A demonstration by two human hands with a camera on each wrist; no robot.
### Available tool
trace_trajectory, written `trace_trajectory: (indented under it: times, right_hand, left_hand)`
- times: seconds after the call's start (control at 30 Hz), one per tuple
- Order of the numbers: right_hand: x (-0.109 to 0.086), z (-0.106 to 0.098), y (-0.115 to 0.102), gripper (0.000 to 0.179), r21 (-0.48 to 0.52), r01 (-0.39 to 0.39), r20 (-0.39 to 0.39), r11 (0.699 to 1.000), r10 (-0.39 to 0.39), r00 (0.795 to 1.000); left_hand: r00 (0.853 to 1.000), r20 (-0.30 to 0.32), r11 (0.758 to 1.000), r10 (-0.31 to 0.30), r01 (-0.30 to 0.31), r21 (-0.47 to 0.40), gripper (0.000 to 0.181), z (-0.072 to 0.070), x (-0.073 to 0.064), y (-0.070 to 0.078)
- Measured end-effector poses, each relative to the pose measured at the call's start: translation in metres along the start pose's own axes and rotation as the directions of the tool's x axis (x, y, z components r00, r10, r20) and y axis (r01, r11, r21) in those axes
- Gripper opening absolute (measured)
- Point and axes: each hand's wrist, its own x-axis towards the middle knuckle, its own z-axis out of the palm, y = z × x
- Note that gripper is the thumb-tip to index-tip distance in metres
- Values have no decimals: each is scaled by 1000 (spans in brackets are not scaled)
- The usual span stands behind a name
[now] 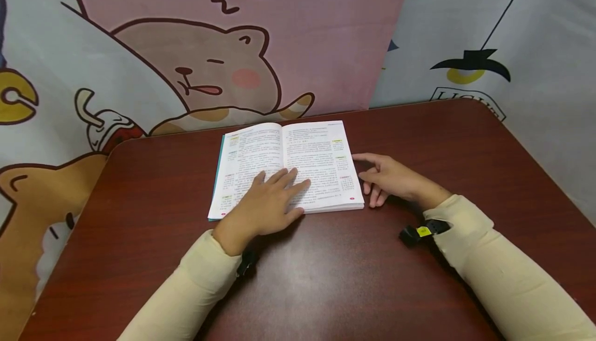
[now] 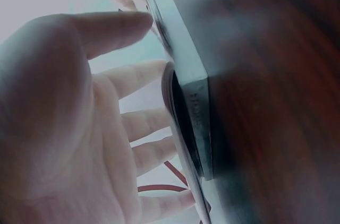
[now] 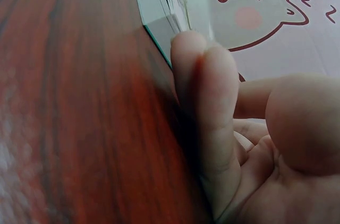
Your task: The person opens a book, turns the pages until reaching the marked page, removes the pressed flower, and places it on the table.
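Open book: the printed textbook [image 1: 321, 167] lies face up on the dark wood-grain table [image 1: 363, 279], near its far edge; a strip of blue-green cover [image 1: 218, 165] shows along its left side.
Left hand: spread palm down [image 1: 267, 204] over the book's lower middle, fingers well apart and fairly straight, reaching across the inner fold onto the right page [image 1: 316, 147]; it rests on the paper and grasps nothing.
Why it lies there: probably to weigh the leaves down and stop the book closing; the left wrist view shows a dark gap between layers at the lower edge.
Right hand: beside the book's right edge [image 1: 388, 178], index finger reaching out, thumb tip apart from it, other fingers loosely bent; no grasp shows, though whether a fingertip touches the page edge cannot be told.
Why it waits there: its place suggests readiness at the leaves' outer edge.
Book against hands: beneath the left palm and fingers, just left of the right fingertips.
Backdrop: cartoon-printed cloth [image 1: 335, 35] behind the table.
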Motion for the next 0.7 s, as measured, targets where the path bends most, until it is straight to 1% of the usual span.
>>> trace_trajectory:
  times: [0.23, 0.37, 0.53, 0.6, 0.7]
  right_hand:
    - [0, 0, 0, 52, -10, -9, -7, 1000, 8, 1000]
    - [-1, 0, 0, 52, -5, -11, -7, 1000, 11, 1000]
    - [-1, 0, -1, 52, 5, -2, -3, 1000, 2, 1000]
    - [-1, 0, -1, 52, 7, 3, 1, 1000, -4, 1000]
    - [-1, 0, -1, 53, 11, 3, 3, 1000, -3, 1000]
  left_hand:
    - [1000, 3, 1000, 2, -2, 1, 51, 0, 0, 0]
    - [1000, -15, 1000, 11, -11, 5, 51, 1, 0, 0]
    - [996, -76, 999, 41, -40, 11, 48, 2, 1, 0]
    - [993, -107, 998, 60, -59, 10, 47, 3, 1, 1]
    - [988, -134, 997, 81, -82, 2, 46, 3, 1, 1]
